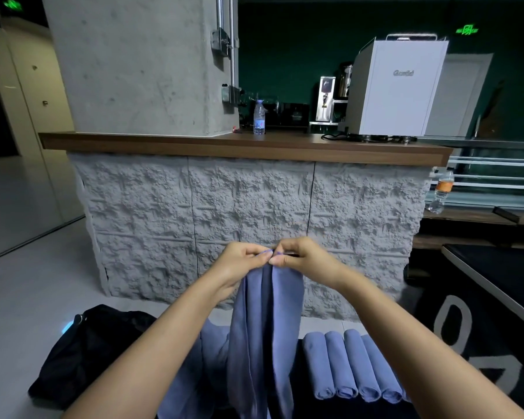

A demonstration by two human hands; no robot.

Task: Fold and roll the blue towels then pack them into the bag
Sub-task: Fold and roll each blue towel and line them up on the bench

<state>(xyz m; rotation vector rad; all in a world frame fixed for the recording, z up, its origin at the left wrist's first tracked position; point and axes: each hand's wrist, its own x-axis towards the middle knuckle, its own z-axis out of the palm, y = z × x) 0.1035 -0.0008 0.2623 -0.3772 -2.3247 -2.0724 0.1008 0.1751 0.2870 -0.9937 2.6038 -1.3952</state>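
**Blue towel held up by its top edge, four rolls lying ready**

Closest to the person, four rolled blue towels [354,367] lie side by side on a dark surface [297,367], each a smooth, tight cylinder touching the one next to it. Just left of them lies a loose blue towel [212,343], soft and rumpled, partly hidden behind the one being held. On the pale floor to the far left slumps a black bag [82,352], a limp, matte fabric with its sides caved in.

The held towel [263,328] hangs straight down in long vertical folds, thin and smooth, its lower end dropping out of view. Both hands are up at its top edge and pressed together. The left hand [242,261] pinches the cloth between thumb and curled fingers. The right hand [300,255] does the same, its knuckles against the left's, so the two pinches meet in the middle.

Behind them stands a worktop [254,146] of brown wood grain on a base faced with rough grey stone-textured blocks [224,207]. On it stand a clear plastic water bottle [259,117] and, to the right, a boxy white machine [397,86]. A smooth grey concrete pillar [133,65] rises from its left end.
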